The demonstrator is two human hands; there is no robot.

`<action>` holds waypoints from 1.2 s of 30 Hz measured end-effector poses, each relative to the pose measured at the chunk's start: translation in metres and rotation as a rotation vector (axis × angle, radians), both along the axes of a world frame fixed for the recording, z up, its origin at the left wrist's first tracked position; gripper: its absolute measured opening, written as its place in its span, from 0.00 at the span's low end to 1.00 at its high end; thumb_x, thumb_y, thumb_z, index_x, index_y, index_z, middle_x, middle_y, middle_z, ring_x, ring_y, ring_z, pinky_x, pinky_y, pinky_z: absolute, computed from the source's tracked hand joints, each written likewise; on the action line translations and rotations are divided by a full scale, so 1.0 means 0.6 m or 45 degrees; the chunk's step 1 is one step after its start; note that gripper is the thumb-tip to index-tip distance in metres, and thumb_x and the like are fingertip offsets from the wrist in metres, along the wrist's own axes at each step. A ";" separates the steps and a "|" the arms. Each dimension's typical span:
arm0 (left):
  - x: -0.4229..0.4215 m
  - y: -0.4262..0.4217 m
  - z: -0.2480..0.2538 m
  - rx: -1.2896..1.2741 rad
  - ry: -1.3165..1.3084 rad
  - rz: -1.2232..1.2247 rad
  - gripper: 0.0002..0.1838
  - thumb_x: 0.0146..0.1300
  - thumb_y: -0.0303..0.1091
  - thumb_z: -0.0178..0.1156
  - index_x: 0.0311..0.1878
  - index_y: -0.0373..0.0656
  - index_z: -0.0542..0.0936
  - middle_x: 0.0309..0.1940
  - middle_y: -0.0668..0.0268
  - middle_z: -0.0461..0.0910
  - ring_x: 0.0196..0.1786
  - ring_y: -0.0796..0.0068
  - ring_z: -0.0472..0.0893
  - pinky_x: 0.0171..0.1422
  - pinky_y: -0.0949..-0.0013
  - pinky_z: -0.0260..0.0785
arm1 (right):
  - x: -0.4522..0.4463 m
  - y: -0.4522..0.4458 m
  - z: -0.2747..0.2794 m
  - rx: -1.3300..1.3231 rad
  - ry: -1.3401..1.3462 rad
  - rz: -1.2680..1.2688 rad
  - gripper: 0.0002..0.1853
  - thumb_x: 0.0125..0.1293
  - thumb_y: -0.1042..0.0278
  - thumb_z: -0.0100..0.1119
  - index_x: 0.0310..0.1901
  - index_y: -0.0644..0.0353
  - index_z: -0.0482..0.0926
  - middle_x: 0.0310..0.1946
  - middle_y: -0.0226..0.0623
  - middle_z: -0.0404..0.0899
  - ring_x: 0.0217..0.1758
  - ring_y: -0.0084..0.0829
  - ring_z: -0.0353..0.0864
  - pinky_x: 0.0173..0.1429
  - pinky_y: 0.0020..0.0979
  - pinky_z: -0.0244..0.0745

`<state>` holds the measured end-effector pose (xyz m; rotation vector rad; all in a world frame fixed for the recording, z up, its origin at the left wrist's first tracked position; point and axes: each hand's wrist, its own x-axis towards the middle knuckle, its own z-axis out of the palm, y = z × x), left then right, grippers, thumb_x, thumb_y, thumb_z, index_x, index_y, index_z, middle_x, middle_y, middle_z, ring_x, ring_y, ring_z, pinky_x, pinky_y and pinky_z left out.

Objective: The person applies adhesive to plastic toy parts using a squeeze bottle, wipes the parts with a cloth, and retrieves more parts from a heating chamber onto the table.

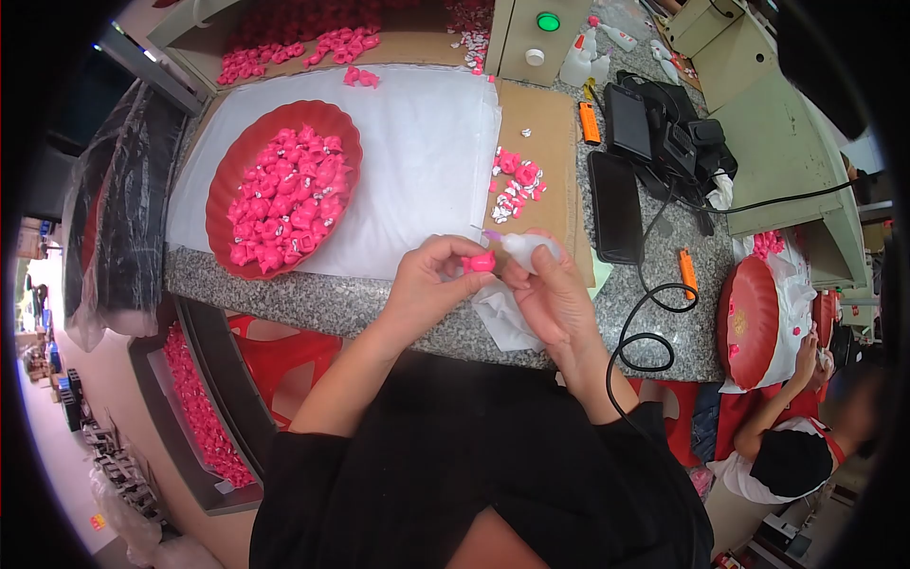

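Between the thumb and fingers of my left hand [433, 284] is a small pink plastic piece [480, 263]. My right hand [555, 299] is wrapped round a small white squeeze bottle [523, 249] with a thin needle tip, which points left just above the pink piece. Tip and piece look close, but I cannot tell whether they touch. A crumpled white tissue [505, 318] lies under my hands at the table edge. Beyond them, loose pink and white pieces [518, 180] are scattered on a sheet of cardboard [540, 119].
A red scalloped bowl [220, 194] heaped with pink pieces stands left on white paper [417, 123]. Right lie a black phone [616, 209], orange lighters [590, 123] and a looping black cable [654, 284]. A grey bin [156, 379] of pink pieces sits lower left. Another person [791, 446] works at far right.
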<state>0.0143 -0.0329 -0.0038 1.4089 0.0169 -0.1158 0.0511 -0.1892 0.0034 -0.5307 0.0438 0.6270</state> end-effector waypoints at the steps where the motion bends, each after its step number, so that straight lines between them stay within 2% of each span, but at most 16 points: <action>1: -0.002 0.002 -0.006 -0.061 -0.097 0.079 0.12 0.52 0.19 0.58 0.41 0.35 0.70 0.33 0.66 0.75 0.34 0.83 0.74 0.40 0.81 0.67 | 0.004 -0.004 0.009 -0.020 -0.012 -0.108 0.12 0.56 0.74 0.57 0.42 0.60 0.68 0.30 0.33 0.72 0.28 0.21 0.68 0.32 0.21 0.63; 3: -0.007 0.004 -0.007 -0.119 -0.193 0.166 0.12 0.52 0.20 0.58 0.41 0.36 0.71 0.33 0.67 0.75 0.35 0.85 0.73 0.40 0.82 0.65 | 0.011 -0.015 0.008 -0.039 -0.021 -0.208 0.12 0.56 0.74 0.57 0.42 0.59 0.68 0.30 0.32 0.72 0.28 0.22 0.68 0.32 0.21 0.62; 5: -0.014 0.005 -0.003 -0.305 -0.058 0.222 0.10 0.51 0.20 0.59 0.38 0.37 0.73 0.34 0.70 0.74 0.37 0.86 0.71 0.41 0.82 0.64 | 0.016 -0.027 -0.009 -0.138 -0.130 -0.245 0.15 0.54 0.68 0.60 0.43 0.56 0.69 0.33 0.32 0.72 0.30 0.25 0.66 0.34 0.23 0.61; 9: -0.014 0.009 -0.003 -0.354 0.018 0.259 0.09 0.50 0.21 0.60 0.36 0.38 0.74 0.34 0.70 0.74 0.36 0.85 0.72 0.41 0.81 0.65 | 0.008 -0.030 -0.015 -0.232 -0.152 -0.303 0.14 0.55 0.68 0.59 0.42 0.59 0.69 0.32 0.32 0.73 0.32 0.22 0.67 0.34 0.21 0.61; 11: -0.014 0.015 -0.015 0.104 -0.064 0.265 0.09 0.49 0.22 0.61 0.35 0.38 0.74 0.34 0.71 0.74 0.36 0.85 0.72 0.41 0.82 0.64 | 0.008 -0.029 -0.009 -0.188 -0.149 -0.314 0.14 0.56 0.68 0.58 0.42 0.60 0.69 0.32 0.32 0.73 0.32 0.21 0.68 0.34 0.21 0.62; 13: -0.015 0.013 -0.009 0.203 -0.130 0.253 0.11 0.49 0.20 0.60 0.37 0.37 0.73 0.36 0.68 0.74 0.38 0.83 0.73 0.43 0.80 0.65 | 0.007 -0.027 -0.002 -0.143 -0.146 -0.332 0.13 0.57 0.69 0.57 0.42 0.62 0.69 0.32 0.33 0.73 0.32 0.21 0.69 0.35 0.21 0.63; 14: -0.015 0.012 -0.007 0.301 -0.195 0.243 0.12 0.50 0.18 0.58 0.39 0.36 0.72 0.38 0.65 0.74 0.40 0.81 0.73 0.46 0.78 0.66 | 0.005 -0.025 0.001 -0.226 -0.203 -0.366 0.13 0.57 0.72 0.56 0.42 0.62 0.68 0.31 0.33 0.73 0.31 0.22 0.71 0.34 0.22 0.66; 16: -0.013 0.004 -0.011 0.266 -0.232 0.340 0.12 0.48 0.19 0.60 0.38 0.37 0.73 0.37 0.65 0.75 0.37 0.81 0.74 0.43 0.79 0.67 | 0.000 -0.024 0.004 -0.309 -0.258 -0.395 0.12 0.57 0.75 0.55 0.43 0.63 0.67 0.30 0.33 0.73 0.31 0.24 0.73 0.33 0.23 0.69; 18: -0.010 0.002 -0.018 0.231 -0.265 0.441 0.12 0.47 0.20 0.61 0.37 0.38 0.75 0.36 0.66 0.75 0.34 0.82 0.75 0.40 0.79 0.68 | -0.010 -0.023 0.006 -0.584 -0.503 -0.453 0.13 0.57 0.75 0.56 0.43 0.64 0.66 0.32 0.34 0.72 0.31 0.25 0.74 0.34 0.25 0.72; 20: -0.007 0.004 -0.024 0.495 -0.442 0.505 0.13 0.46 0.20 0.62 0.37 0.37 0.75 0.36 0.63 0.75 0.32 0.79 0.76 0.39 0.78 0.69 | -0.023 -0.017 0.008 -0.658 -0.602 -0.483 0.12 0.57 0.74 0.55 0.42 0.64 0.66 0.33 0.34 0.71 0.31 0.26 0.74 0.33 0.25 0.72; 22: -0.010 0.001 -0.023 0.498 -0.419 0.521 0.13 0.45 0.20 0.62 0.37 0.37 0.75 0.36 0.63 0.75 0.32 0.78 0.76 0.39 0.78 0.69 | -0.028 -0.014 0.006 -0.795 -0.835 -0.532 0.12 0.57 0.75 0.55 0.41 0.65 0.66 0.37 0.36 0.66 0.31 0.26 0.74 0.35 0.25 0.72; 23: -0.012 -0.001 -0.022 0.502 -0.399 0.533 0.13 0.45 0.20 0.63 0.37 0.37 0.75 0.35 0.62 0.75 0.32 0.77 0.76 0.38 0.77 0.69 | -0.030 -0.014 0.003 -0.798 -0.832 -0.531 0.12 0.57 0.75 0.55 0.41 0.65 0.66 0.37 0.36 0.66 0.31 0.26 0.74 0.35 0.25 0.72; 25: -0.013 -0.003 -0.020 0.536 -0.411 0.535 0.13 0.45 0.20 0.63 0.36 0.37 0.75 0.35 0.63 0.75 0.33 0.77 0.76 0.38 0.77 0.69 | -0.033 -0.016 -0.008 -0.896 -0.930 -0.519 0.15 0.54 0.76 0.59 0.41 0.65 0.66 0.37 0.36 0.64 0.38 0.25 0.71 0.40 0.23 0.69; 28: -0.015 -0.004 -0.021 0.591 -0.427 0.545 0.13 0.44 0.20 0.64 0.36 0.37 0.76 0.34 0.63 0.75 0.33 0.77 0.76 0.38 0.77 0.70 | -0.033 -0.015 -0.014 -1.022 -1.102 -0.548 0.15 0.53 0.74 0.60 0.40 0.64 0.66 0.37 0.36 0.65 0.38 0.25 0.69 0.41 0.23 0.68; 36: -0.017 -0.004 -0.019 0.644 -0.447 0.556 0.14 0.44 0.21 0.64 0.36 0.37 0.76 0.33 0.63 0.74 0.33 0.76 0.76 0.35 0.77 0.70 | -0.032 -0.014 -0.015 -1.067 -1.124 -0.524 0.15 0.52 0.74 0.61 0.39 0.65 0.66 0.36 0.37 0.65 0.37 0.25 0.69 0.39 0.22 0.67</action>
